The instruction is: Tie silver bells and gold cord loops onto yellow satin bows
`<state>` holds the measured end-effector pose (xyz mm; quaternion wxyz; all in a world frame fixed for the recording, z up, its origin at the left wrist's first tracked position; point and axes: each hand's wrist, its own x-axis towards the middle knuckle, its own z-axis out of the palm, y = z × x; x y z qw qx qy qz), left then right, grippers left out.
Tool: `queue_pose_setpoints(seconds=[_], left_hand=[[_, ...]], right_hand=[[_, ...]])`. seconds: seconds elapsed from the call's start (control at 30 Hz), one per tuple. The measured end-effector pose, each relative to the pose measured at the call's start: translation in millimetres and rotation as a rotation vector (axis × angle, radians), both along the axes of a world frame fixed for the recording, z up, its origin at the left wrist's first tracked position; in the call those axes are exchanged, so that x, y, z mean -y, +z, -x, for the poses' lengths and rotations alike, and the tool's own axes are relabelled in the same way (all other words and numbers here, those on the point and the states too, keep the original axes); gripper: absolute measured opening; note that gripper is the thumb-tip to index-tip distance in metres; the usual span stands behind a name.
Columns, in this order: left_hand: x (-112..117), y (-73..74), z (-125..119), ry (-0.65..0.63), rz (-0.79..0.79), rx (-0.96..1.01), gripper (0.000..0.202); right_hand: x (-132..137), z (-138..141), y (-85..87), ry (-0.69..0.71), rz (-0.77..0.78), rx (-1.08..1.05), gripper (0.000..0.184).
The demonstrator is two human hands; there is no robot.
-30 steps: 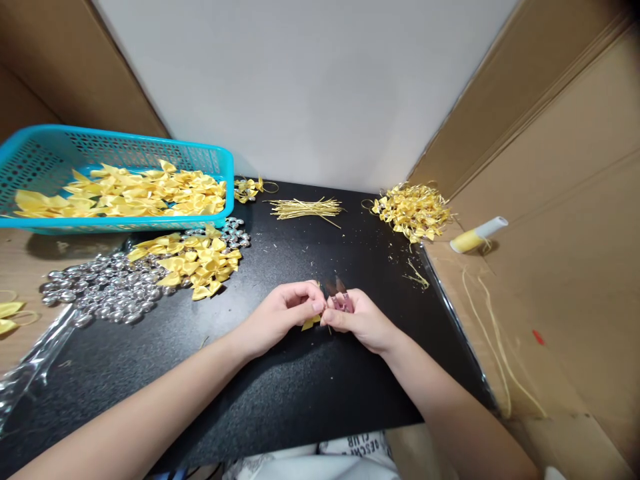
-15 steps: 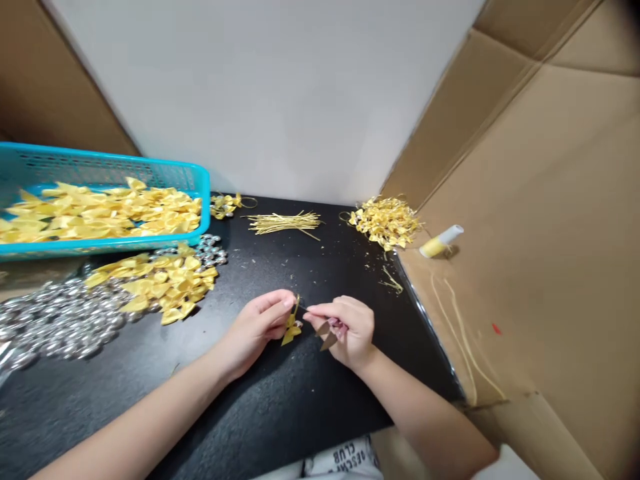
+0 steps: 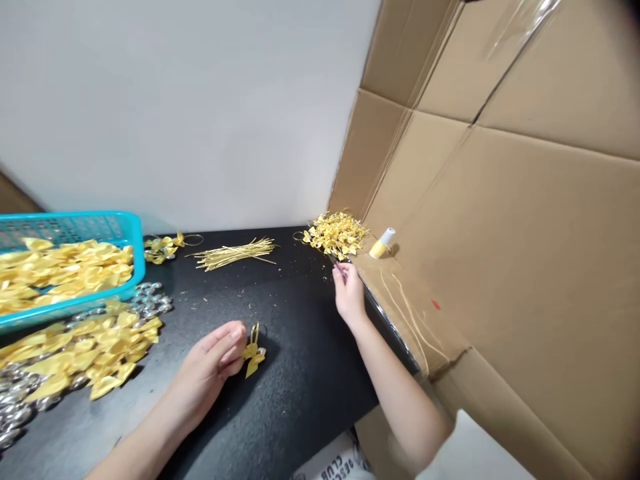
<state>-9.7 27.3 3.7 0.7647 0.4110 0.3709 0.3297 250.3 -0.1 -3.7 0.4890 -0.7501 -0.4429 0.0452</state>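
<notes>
In the head view, my left hand [image 3: 220,353] pinches a small yellow ribbon bow [image 3: 255,360] above the black table. A gold cord loop stands up from the bow, and a small silvery bead shows on it. My right hand [image 3: 349,293] is reached out to the table's right edge, closed around what looks like small snips [image 3: 342,271] with purplish handles. Their tips point at the heap of finished-looking bow loops [image 3: 335,233] in the back right corner. The fingers partly cover the tool.
At the left, a blue basket [image 3: 137,250] holds many yellow bows. Loose bows [image 3: 100,347] lie in front over silver beads [image 3: 15,413]. A bundle of gold cords [image 3: 235,253] and a few bow loops [image 3: 163,248] lie at the back. A thread spool [image 3: 383,243] stands on cardboard [image 3: 500,267] at right.
My right hand has moved away from the bow, toward the back right, with the tool. My left hand still holds the bow. The view has swung to the right.
</notes>
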Motion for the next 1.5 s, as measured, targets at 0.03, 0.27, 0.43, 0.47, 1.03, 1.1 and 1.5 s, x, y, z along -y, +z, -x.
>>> queue_pose_setpoints(seconds=[0.03, 0.27, 0.43, 0.47, 1.03, 1.1, 1.5], left_hand=[[0, 0.8, 0, 0.001, -0.005, -0.001, 0.047], [1, 2.0, 0, -0.012, -0.027, 0.004, 0.048], [1, 3.0, 1, -0.004, -0.051, 0.003, 0.048], [1, 2.5, 1, 0.001, -0.055, 0.001, 0.048], [13, -3.1, 4, -0.178, -0.143, -0.032, 0.043], [11, -5.4, 5, -0.221, -0.150, -0.031, 0.044], [5, -17.0, 11, -0.320, -0.304, -0.146, 0.041]], right_hand=[[6, -12, 0.8, -0.041, 0.031, 0.027, 0.029], [51, -57, 2.6, -0.373, 0.298, 0.217, 0.015], [40, -66, 11.6, -0.438, 0.334, 0.217, 0.017], [39, -63, 15.6, -0.434, 0.316, 0.210, 0.019], [52, 139, 10.0, 0.448, -0.544, -0.307, 0.003], [51, 138, 11.7, 0.403, -0.529, -0.350, 0.007], [62, 129, 23.3, 0.432, -0.338, -0.534, 0.004]])
